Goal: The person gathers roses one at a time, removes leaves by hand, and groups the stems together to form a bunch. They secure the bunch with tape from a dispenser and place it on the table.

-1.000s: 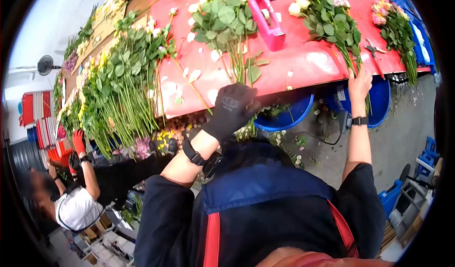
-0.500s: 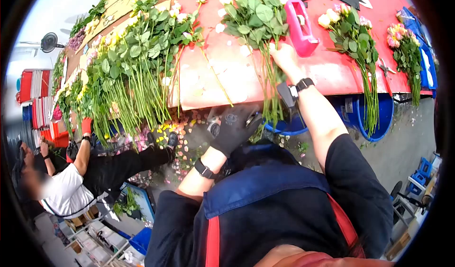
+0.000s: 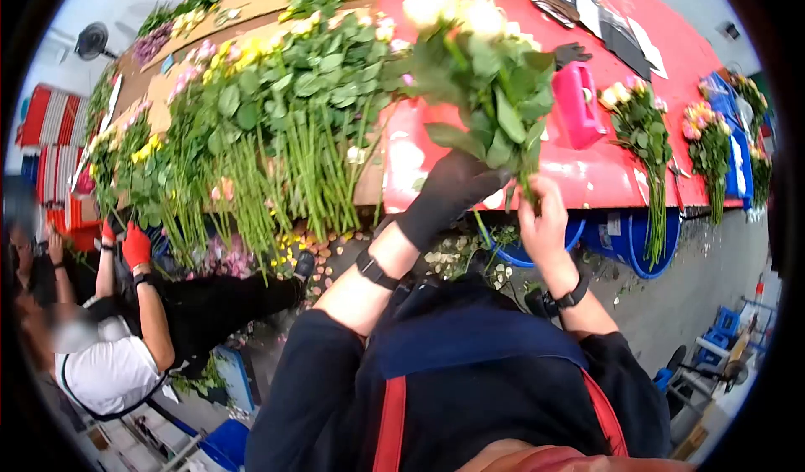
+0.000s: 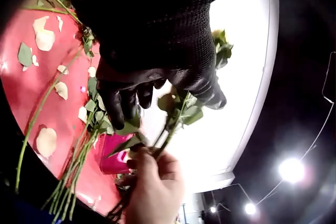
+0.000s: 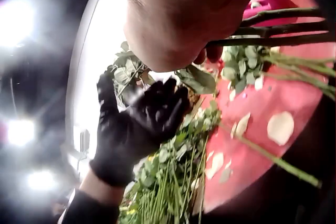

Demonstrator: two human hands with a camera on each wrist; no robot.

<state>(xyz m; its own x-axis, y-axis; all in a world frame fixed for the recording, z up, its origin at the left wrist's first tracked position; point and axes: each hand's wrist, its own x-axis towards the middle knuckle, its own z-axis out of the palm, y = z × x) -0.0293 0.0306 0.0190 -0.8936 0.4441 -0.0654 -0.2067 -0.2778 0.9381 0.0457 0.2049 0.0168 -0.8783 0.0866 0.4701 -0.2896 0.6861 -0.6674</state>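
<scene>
My bare right hand [image 3: 543,220] grips the stems of a few cream-white roses [image 3: 482,15], raised over the red table [image 3: 625,166] with their heads away from me. In the right wrist view, three dark stems [image 5: 286,28] run out of that hand. My black-gloved left hand [image 3: 457,191] is just above it at the lower leaves [image 3: 503,111]. Its fingers are loosely curved, the thumb on one side of the stems [image 4: 173,129] and the fingers on the other. More rose stems [image 4: 73,174] lie on the table behind, mostly hidden in the head view by the raised flowers.
A pink tape dispenser [image 3: 579,107] stands right of the flowers. Farther right lie a tied-looking bunch [image 3: 644,137] and a pair of pruners [image 3: 677,174]. A long pile of roses [image 3: 285,137] covers the left. Blue buckets [image 3: 629,241] stand below the edge. Another person [image 3: 117,355] works at left.
My right hand reached from the table's right side to the middle bunch, then lifted roses towards me. My gloved left hand came up to their leaves. The view turned rightward.
</scene>
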